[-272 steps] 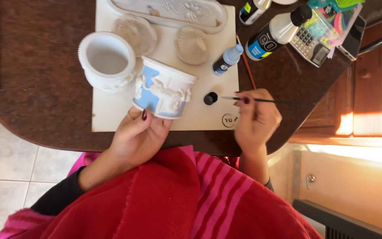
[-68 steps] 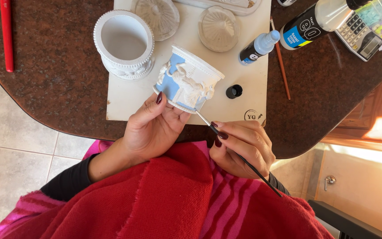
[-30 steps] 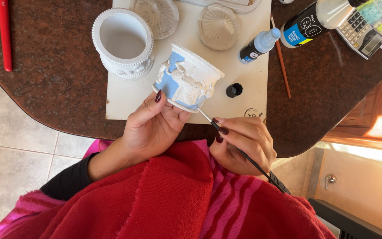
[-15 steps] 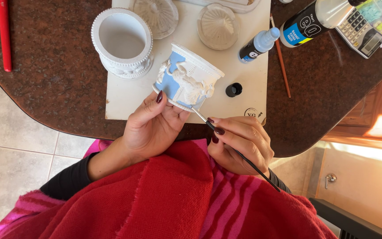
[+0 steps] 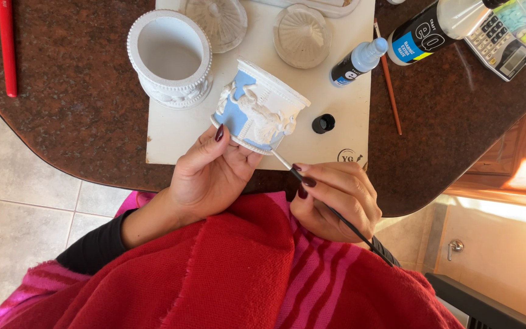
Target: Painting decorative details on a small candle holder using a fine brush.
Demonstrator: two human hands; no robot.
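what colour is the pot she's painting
The pot in the left hand is light blue with raised white figures and a white rim, seen in the head view.

Matt plaster-like pot (image 5: 257, 109) with rough relief at centre, speckled polished stone table (image 5: 68, 103), woolly red blanket (image 5: 226, 274) below, glossy plastic bottle (image 5: 355, 62)
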